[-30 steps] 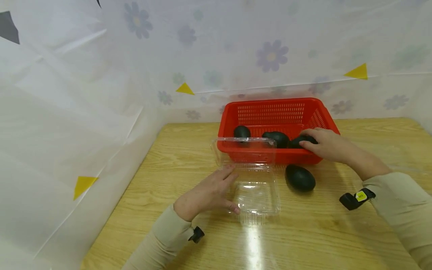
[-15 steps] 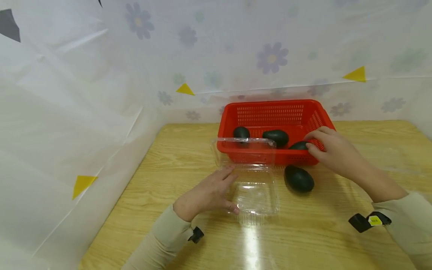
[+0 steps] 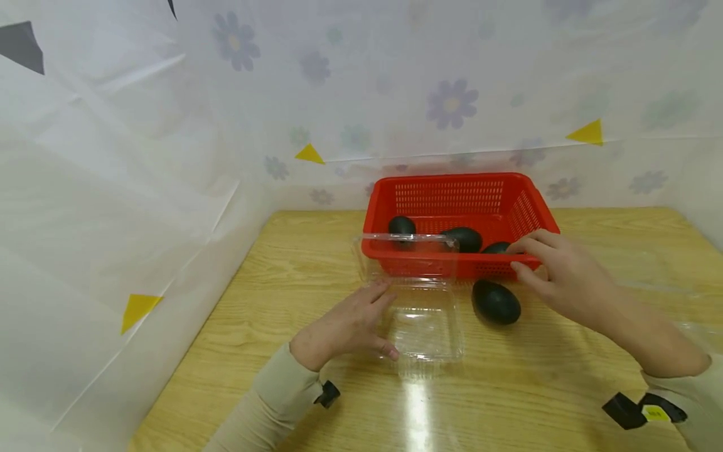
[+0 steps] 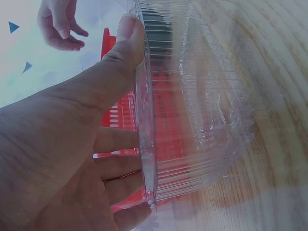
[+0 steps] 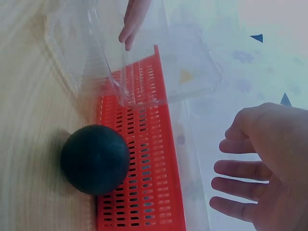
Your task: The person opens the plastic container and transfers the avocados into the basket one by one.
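A clear plastic clamshell container point(image 3: 459, 329) lies opened on the table, its lid point(image 3: 407, 263) raised in front of a red basket point(image 3: 452, 182). My left hand point(image 3: 347, 326) rests on the container's left rim; in the left wrist view, thumb point(image 4: 130, 36) and straight fingers lie along the rim point(image 4: 147, 125). Three dark green avocados, left point(image 3: 402, 225), middle point(image 3: 465, 240) and right point(image 3: 496, 248), are inside the basket. Another avocado point(image 3: 496, 302) sits on the table, right of the container. My right hand point(image 3: 570, 276) hovers over the basket's front right rim, fingers loose, holding nothing point(image 5: 269, 173).
The wooden table point(image 3: 271, 276) meets a white flowered sheet point(image 3: 361, 81) at the back and a white plastic wall point(image 3: 141, 188) at the left. Faint clear plastic point(image 3: 649, 276) shows on the table at the right. Yellow tape point(image 3: 141, 311) marks the sheets.
My right hand has let go of the right avocado in the basket and drawn back toward the front right rim. My left hand stays on the container; the view has tipped slightly upward.
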Tool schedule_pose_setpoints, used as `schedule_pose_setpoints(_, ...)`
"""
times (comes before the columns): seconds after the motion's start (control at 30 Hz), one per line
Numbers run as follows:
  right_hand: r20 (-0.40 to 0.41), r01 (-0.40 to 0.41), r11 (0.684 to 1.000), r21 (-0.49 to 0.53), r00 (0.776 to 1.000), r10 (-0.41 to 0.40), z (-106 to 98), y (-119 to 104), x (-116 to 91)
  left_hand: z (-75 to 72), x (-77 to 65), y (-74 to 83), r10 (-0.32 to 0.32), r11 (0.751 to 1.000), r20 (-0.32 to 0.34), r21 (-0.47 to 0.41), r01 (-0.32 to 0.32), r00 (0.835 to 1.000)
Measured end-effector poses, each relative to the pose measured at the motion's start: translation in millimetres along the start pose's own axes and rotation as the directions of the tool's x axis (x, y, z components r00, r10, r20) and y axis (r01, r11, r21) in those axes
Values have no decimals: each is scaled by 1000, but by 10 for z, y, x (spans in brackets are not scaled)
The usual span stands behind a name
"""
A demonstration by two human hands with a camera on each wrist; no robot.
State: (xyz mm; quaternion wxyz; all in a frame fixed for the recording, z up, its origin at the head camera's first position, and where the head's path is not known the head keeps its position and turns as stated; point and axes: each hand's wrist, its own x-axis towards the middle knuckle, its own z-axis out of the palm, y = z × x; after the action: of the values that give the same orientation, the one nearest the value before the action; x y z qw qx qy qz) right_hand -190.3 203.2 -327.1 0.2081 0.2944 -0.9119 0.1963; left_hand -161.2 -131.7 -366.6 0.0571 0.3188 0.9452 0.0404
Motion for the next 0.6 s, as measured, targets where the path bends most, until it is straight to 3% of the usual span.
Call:
schedule_pose_setpoints(0.23,6,43,999,-23,999,-43,132,-93,-162,2,1,-2,-11,1000,10,-14,11,1000)
schedule_pose_setpoints(0.47,143,76,991,-107,988,-61,355,-106,-329,-5,6,4,-25,1000,18,0,25,1000)
schedule_pose_setpoints(0.6,159,106,989,-105,983,-88,447,-93,-378,-10,3,10,-30,1000,30,-9,30,999)
